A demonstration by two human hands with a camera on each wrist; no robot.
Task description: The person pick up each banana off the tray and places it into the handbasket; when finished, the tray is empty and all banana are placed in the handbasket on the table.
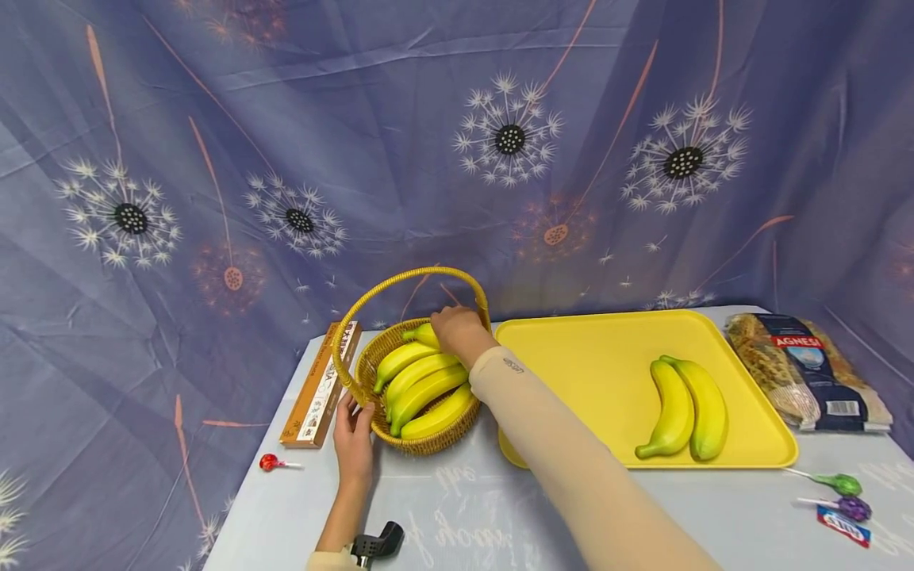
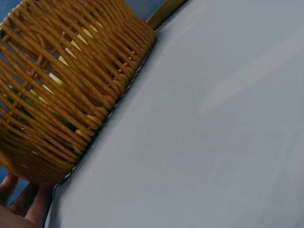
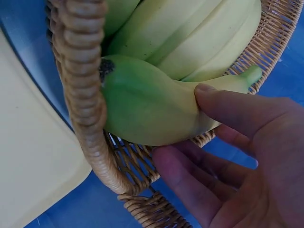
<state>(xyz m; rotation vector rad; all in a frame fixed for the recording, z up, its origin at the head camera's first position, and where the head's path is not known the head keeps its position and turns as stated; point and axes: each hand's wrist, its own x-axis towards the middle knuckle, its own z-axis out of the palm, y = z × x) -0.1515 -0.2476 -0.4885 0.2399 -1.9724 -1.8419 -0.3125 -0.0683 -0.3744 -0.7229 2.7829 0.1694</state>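
A woven wicker basket [image 1: 421, 446] with a tall arched handle [image 1: 407, 275] stands on the table and holds several yellow bananas [image 1: 421, 396]. At the basket's near left side my left hand [image 1: 353, 444] holds the wall by the foot of the handle; its fingertips [image 2: 40, 202] touch the weave in the left wrist view. My right hand [image 1: 460, 329] reaches into the far side of the basket. It pinches a banana [image 3: 147, 104] with green ends, thumb on top and fingers beneath. This banana lies beside the others, inside the rim.
A yellow tray [image 1: 564, 357] right of the basket bears two bananas [image 1: 689, 408]. Beyond it lies a pasta bag [image 1: 807, 373]. Green [image 1: 839, 484] and purple [image 1: 853, 507] lollipops sit at the right, a red lollipop [image 1: 268, 462] and a long box [image 1: 321, 385] at the left.
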